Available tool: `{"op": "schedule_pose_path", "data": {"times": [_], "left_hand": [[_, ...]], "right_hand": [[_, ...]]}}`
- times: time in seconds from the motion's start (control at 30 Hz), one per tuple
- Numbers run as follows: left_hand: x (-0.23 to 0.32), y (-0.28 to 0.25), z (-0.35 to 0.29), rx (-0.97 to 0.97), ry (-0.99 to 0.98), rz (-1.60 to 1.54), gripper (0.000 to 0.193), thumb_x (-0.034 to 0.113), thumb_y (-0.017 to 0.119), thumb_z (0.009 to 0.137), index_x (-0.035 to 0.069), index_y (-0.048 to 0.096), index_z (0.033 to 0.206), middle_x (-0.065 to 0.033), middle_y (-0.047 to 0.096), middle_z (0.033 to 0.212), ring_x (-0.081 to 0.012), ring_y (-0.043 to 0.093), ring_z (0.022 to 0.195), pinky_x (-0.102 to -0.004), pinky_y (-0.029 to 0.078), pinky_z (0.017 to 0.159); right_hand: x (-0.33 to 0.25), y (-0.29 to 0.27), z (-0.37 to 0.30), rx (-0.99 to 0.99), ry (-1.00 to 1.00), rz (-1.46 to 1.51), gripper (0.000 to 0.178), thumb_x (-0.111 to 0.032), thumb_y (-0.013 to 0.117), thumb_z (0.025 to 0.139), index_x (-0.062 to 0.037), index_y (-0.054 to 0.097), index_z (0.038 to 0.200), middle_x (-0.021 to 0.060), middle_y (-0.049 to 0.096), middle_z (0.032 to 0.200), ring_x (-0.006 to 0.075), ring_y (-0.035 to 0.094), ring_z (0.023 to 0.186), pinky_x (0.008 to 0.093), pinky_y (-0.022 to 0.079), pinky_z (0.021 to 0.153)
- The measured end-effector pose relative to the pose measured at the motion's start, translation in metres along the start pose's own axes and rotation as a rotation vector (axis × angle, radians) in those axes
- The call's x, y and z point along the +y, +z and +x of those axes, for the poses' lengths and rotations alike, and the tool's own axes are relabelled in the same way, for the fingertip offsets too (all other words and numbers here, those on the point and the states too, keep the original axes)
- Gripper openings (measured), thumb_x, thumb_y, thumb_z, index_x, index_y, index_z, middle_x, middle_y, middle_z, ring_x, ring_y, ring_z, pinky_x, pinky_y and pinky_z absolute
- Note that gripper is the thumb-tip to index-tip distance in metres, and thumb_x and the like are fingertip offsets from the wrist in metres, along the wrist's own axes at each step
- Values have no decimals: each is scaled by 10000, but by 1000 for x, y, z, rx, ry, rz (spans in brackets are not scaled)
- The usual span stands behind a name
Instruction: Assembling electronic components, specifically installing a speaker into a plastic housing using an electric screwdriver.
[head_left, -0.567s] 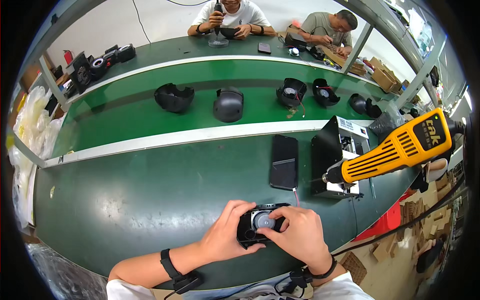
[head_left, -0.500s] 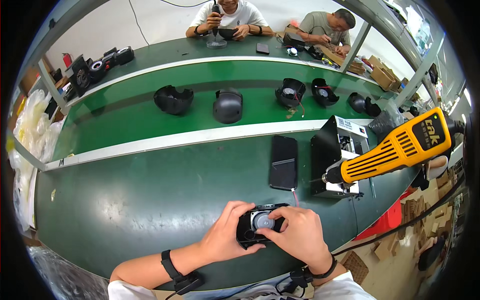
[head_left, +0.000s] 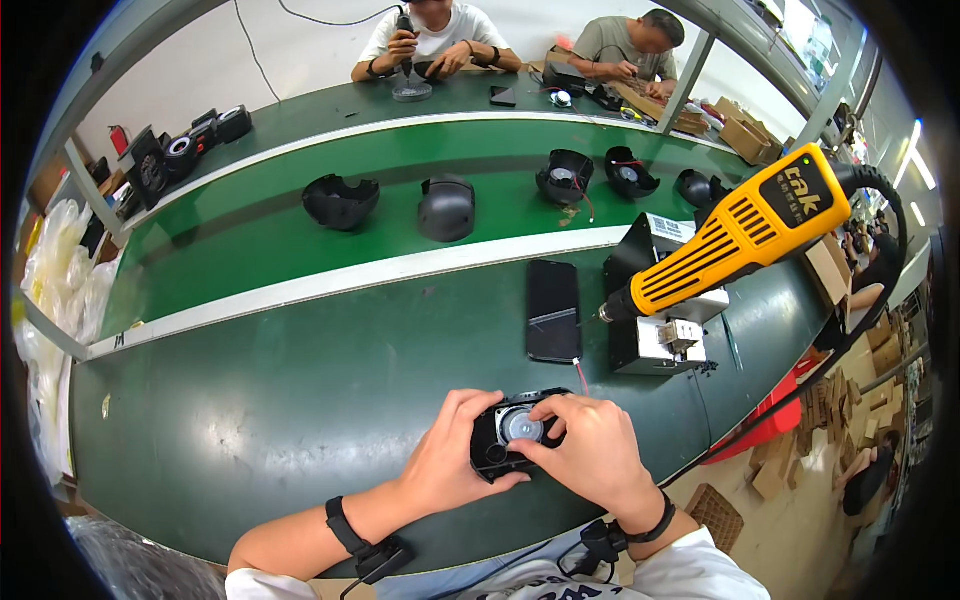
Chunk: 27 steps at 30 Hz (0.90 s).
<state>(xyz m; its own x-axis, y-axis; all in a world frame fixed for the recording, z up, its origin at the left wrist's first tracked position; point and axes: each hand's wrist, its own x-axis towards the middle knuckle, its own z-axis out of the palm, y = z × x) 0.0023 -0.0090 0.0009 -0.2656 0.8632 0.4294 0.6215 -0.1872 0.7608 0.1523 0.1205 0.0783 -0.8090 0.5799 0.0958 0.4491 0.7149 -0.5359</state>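
My left hand (head_left: 447, 442) grips the left side of a black plastic housing (head_left: 487, 457) just above the near edge of the table. A round grey speaker (head_left: 521, 427) sits in the housing's opening. The thumb and fingers of my right hand (head_left: 597, 447) are closed on the speaker's rim. A thin red and white wire (head_left: 581, 376) runs up from the housing to the lower end of a dark phone-like slab (head_left: 553, 312). Part of the housing's right side is hidden behind my right hand.
A yellow electric screwdriver (head_left: 735, 235) hangs at the right, before a black and white box-shaped device (head_left: 640, 345). Several black rounded shells, one being a closed shell (head_left: 447, 210), lie on the green belt (head_left: 400, 255). Two people work across the far bench.
The whole view has shifted slightly. The hanging screwdriver has swung left and up relative to the box-shaped device. My hands keep nearly the same grip on the housing and speaker.
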Motion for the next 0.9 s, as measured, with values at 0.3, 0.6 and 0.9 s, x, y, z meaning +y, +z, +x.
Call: {"op": "schedule_pose_path", "data": {"times": [0.3, 0.6, 0.9], "left_hand": [[0, -5, 13, 13, 88, -49, 1073, 311, 984, 585, 38, 392, 1437, -210, 502, 1215, -398, 583, 1053, -445, 541, 866], [-16, 1, 10, -5, 15, -3, 1094, 314, 1014, 514, 23, 439, 1398, -161, 546, 1211, -318, 558, 1039, -410, 504, 875], [-20, -3, 9, -33, 62, 72, 1015, 312, 976, 599, -46, 424, 1372, -191, 540, 1210, -288, 573, 1050, -393, 501, 918]], "right_hand": [[4, -2, 3, 20, 46, 52, 331, -207, 901, 709, -55, 704, 927, 110, 741, 833, 254, 730, 717, 362, 576, 646], [11, 11, 5, 37, 51, 64, 331, -172, 896, 693, -54, 704, 935, 94, 741, 864, 240, 721, 727, 348, 566, 643], [31, -10, -3, 269, -137, 284, 243, 16, 780, 795, 51, 708, 1024, 118, 720, 864, 156, 645, 696, 240, 438, 579]]}}
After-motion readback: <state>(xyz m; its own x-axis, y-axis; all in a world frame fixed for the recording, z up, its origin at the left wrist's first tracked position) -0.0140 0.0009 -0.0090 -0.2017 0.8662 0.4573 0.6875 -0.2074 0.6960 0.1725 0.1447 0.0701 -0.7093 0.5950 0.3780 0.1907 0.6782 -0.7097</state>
